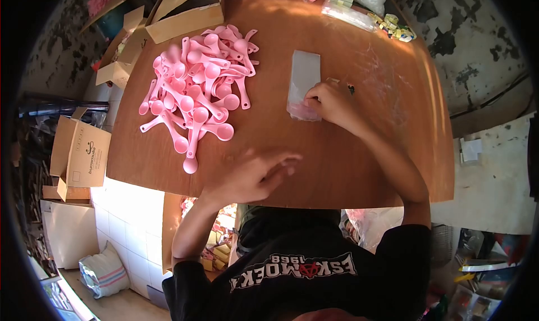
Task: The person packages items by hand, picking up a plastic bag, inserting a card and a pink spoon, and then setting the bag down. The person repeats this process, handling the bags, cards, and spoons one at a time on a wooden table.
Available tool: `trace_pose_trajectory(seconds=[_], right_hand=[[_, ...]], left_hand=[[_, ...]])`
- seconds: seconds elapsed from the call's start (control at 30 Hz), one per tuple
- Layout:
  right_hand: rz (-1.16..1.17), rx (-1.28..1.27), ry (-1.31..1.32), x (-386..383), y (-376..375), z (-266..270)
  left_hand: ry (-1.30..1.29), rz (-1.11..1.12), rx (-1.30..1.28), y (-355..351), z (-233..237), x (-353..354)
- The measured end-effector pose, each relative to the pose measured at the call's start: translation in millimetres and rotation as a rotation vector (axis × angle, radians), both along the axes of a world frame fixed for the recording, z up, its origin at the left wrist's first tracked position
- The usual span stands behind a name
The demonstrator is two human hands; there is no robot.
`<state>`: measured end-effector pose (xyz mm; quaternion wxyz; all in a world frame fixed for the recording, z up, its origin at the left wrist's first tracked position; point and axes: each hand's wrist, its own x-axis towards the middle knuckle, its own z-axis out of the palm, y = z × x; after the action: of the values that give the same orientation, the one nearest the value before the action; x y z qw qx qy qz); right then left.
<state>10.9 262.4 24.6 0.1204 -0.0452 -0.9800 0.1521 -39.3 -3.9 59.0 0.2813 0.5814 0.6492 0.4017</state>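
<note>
My right hand (332,103) reaches over a stack of clear plastic bags (305,68) on the table. Its thumb and fingers are pinched together at the near end of the stack, on a thin, pinkish-looking plastic bag (306,112). My left hand (255,174) is above the table near its front edge, slightly blurred, with fingers stretched toward the right and nothing visible in them. To its upper left lies a large heap of pink measuring spoons (193,79). One spoon (191,165) sticks out from the heap toward me.
Open cardboard boxes (185,12) stand at the back left of the brown table (269,152). Along the far edge lie clear plastic packs (348,19) and a small pile of yellow-and-black labels (396,29). Another box (87,152) sits left of the table.
</note>
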Motion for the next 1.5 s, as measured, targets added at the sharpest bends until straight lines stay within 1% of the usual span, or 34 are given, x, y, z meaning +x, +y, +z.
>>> trace_pose_trajectory(seconds=[0.03,0.07,0.1,0.17,0.2,0.27,0.37,0.43,0.5,0.53,0.6,0.63,0.67,0.7,0.73,0.77,0.8,0.87,0.9,0.93,0.97,1.0,1.03,1.07,1.1,1.13,1.17,1.2,1.3,1.33,1.37,1.43,1.47,1.5], right_hand=[[0.002,0.005,-0.003,0,-3,1],[0.001,0.035,0.006,0,-6,1],[-0.001,0.063,0.015,1,-10,1],[-0.035,0.062,-0.029,-1,-12,3],[-0.065,0.060,-0.073,-3,-12,4],[-0.054,0.041,-0.051,-5,-5,-2],[-0.053,-0.004,-0.038,-3,-3,-1],[-0.066,-0.032,-0.042,-2,-7,3],[-0.222,-0.127,0.044,-2,-9,8],[-0.219,-0.126,0.046,-3,-8,11],[-0.182,-0.096,-0.030,-3,-4,17],[-0.183,-0.096,-0.031,-3,-6,18],[-0.131,-0.120,-0.033,-4,-8,18],[-0.079,-0.144,-0.035,-3,-10,18],[-0.081,-0.143,-0.038,0,-10,16],[-0.030,-0.013,-0.026,3,-11,13],[0.022,0.119,-0.013,6,-13,11],[0.091,0.072,-0.028,36,-43,33],[0.208,0.041,-0.103,58,-59,57],[0.347,-0.086,-0.093,79,-73,76],[0.472,-0.211,-0.240,95,-87,112],[0.650,-0.301,-0.118,110,-93,122],[0.740,-0.437,-0.028,122,-99,135],[0.750,-0.573,0.202,135,-107,136],[0.756,-0.603,0.463,145,-111,137],[0.621,-0.789,0.753,153,-131,135],[0.547,-0.867,1.079,154,-146,128],[0.530,-0.874,1.077,152,-153,126],[1.116,-1.227,1.095,152,-167,134],[0.671,-1.461,1.208,183,-195,153],[0.646,-1.470,1.216,173,-207,156],[1.079,-2.006,1.556,137,-235,155],[1.073,-1.968,1.566,127,-234,155],[0.995,-1.876,1.539,125,-231,153]], left_hand=[[0.132,0.069,-0.012,17,5,-7],[0.190,0.110,-0.008,32,2,-14],[0.248,0.150,-0.005,46,-7,-22],[0.471,0.266,0.135,72,-39,-35],[0.472,0.264,0.137,81,-42,-34],[0.552,0.413,-0.012,96,-44,-34],[0.574,0.463,0.073,107,-63,-43],[0.582,0.463,0.083,105,-65,-43],[0.593,0.465,0.093,103,-64,-44],[0.568,0.499,0.077,103,-64,-44],[0.541,0.533,0.061,103,-62,-41],[0.531,0.591,0.139,104,-60,-38],[0.520,0.647,0.218,105,-59,-37],[0.519,0.645,0.219,107,-60,-39],[0.604,0.568,0.206,107,-62,-42],[0.687,0.491,0.192,107,-65,-44],[0.686,0.493,0.194,109,-69,-46],[0.685,0.474,0.179,112,-79,-52],[0.681,0.481,0.174,112,-79,-53],[0.630,0.489,0.213,111,-77,-52],[0.579,0.496,0.249,110,-77,-50],[0.569,0.499,0.234,109,-78,-49],[0.579,0.498,0.225,110,-78,-49],[0.591,0.494,0.217,110,-78,-51],[0.584,0.489,0.203,111,-79,-52],[0.606,0.493,0.218,111,-80,-53],[0.627,0.496,0.234,112,-81,-53],[0.619,0.485,0.222,113,-82,-52],[0.616,0.476,0.239,114,-85,-53],[0.635,0.485,0.255,115,-85,-53],[0.653,0.494,0.271,114,-87,-53],[0.638,0.477,0.239,115,-90,-53],[0.664,0.481,0.252,115,-90,-53],[0.689,0.484,0.267,116,-90,-54]])
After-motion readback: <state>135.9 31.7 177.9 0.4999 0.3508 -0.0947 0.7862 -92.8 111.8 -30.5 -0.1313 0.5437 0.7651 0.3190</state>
